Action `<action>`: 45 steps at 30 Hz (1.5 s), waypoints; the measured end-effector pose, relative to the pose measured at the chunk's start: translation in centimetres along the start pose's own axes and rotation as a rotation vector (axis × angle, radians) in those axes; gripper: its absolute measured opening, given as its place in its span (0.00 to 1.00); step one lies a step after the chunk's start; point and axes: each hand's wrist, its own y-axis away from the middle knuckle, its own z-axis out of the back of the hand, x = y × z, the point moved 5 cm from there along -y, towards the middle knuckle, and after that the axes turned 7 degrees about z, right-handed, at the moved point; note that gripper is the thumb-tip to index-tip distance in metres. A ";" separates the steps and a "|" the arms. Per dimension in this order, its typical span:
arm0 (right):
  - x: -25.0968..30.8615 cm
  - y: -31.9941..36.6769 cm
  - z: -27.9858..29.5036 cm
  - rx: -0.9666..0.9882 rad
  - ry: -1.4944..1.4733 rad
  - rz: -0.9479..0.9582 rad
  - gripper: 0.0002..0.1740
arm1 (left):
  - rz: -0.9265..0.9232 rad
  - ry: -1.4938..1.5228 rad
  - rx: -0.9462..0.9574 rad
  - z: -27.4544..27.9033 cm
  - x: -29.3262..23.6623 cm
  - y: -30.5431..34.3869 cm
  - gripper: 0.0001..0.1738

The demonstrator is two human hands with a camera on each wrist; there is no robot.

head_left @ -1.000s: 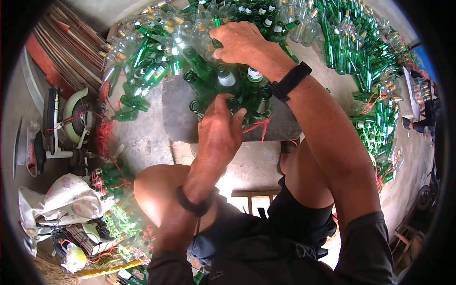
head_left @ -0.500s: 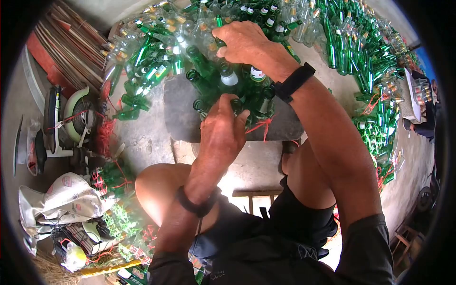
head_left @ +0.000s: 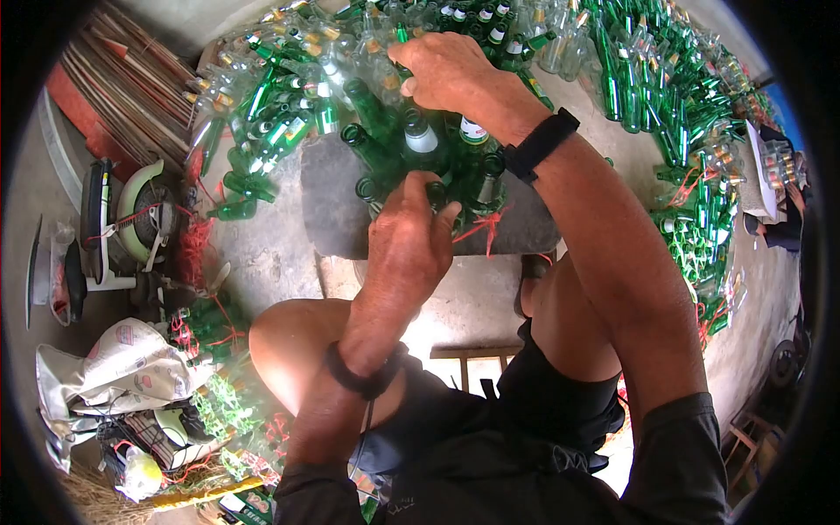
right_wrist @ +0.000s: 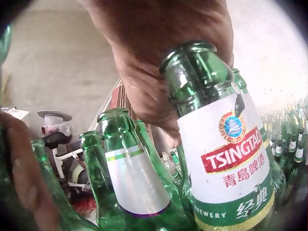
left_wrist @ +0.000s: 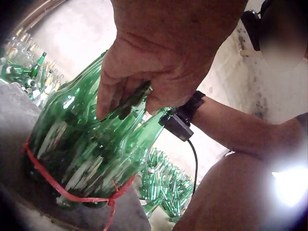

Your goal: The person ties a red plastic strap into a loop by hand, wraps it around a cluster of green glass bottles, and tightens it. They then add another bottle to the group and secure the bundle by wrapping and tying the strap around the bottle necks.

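Observation:
Several green bottles (head_left: 372, 153) stand in a tight cluster on a dark grey slab (head_left: 328, 206). Red string (left_wrist: 79, 198) circles their lower part in the left wrist view. The left hand (head_left: 408, 241) grips a bottle neck at the cluster's near side; its fingers curl round the neck under the palm (left_wrist: 159, 62). At the far side, the right hand (head_left: 459, 74) has its fingers curled round another bottle neck. In the right wrist view, a bottle with a white and green label (right_wrist: 226, 154) stands beside the right hand (right_wrist: 163, 62), whose fingertips are hidden.
Many green and clear bottles (head_left: 634, 96) lie and stand along the back and right. To the left are long stacked strips (head_left: 131, 70), a fan-like appliance (head_left: 144, 214) and a pale sack (head_left: 131, 363). A person's knee (head_left: 293, 341) is near the slab.
The bottle cluster and the left hand have shifted slightly right in the head view. Both hands keep their grip.

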 end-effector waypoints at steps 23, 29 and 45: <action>0.5 0.1 0.8 -0.033 0.066 0.063 0.07 | 0.043 -0.063 0.066 0.2 0.1 0.3 0.20; 0.6 -0.2 1.3 -0.085 0.010 0.059 0.09 | 0.042 -0.063 0.079 0.3 -0.1 0.4 0.20; -1.4 -0.4 -2.0 -0.155 0.017 -0.034 0.22 | 0.000 -0.062 0.050 0.4 0.0 1.0 0.20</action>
